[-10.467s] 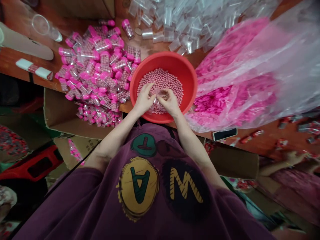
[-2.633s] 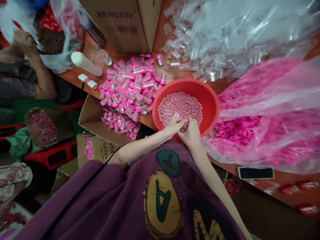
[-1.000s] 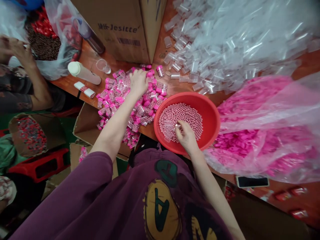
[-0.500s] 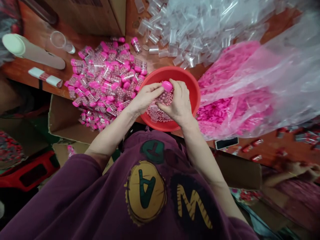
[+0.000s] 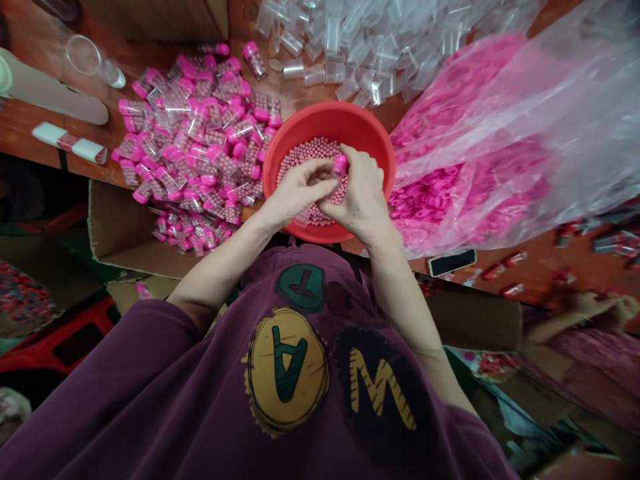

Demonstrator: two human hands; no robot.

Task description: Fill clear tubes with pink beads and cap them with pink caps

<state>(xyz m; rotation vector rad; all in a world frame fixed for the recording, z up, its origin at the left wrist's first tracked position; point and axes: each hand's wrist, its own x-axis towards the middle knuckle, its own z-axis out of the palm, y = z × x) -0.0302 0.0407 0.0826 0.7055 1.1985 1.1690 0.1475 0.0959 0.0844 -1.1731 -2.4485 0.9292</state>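
Note:
Over a red plastic bowl (image 5: 280, 137) of small pink beads (image 5: 310, 148), my two hands are close together. My right hand (image 5: 363, 193) is closed around a small clear bottle with a pink cap (image 5: 341, 165), most of it hidden by the fingers. My left hand (image 5: 295, 190) is right beside it, thumb and fingers curved and apart, and no object shows between them. Part of a clear tube (image 5: 303, 218) lies among the beads below my left hand. To the left is a heap of bead-filled, pink-capped bottles (image 5: 195, 147).
Clear empty tubes (image 5: 345, 47) are piled behind the bowl. A plastic bag of pink caps (image 5: 465, 160) lies to the right, with a phone (image 5: 453, 263) at the table edge. A cardboard box (image 5: 135, 247) stands below the heap. Another person's arm (image 5: 565, 323) is at far right.
The pink-capped bottle has turned and sits deeper in my right hand. My left fingers have come off its cap. The whole view has shifted slightly.

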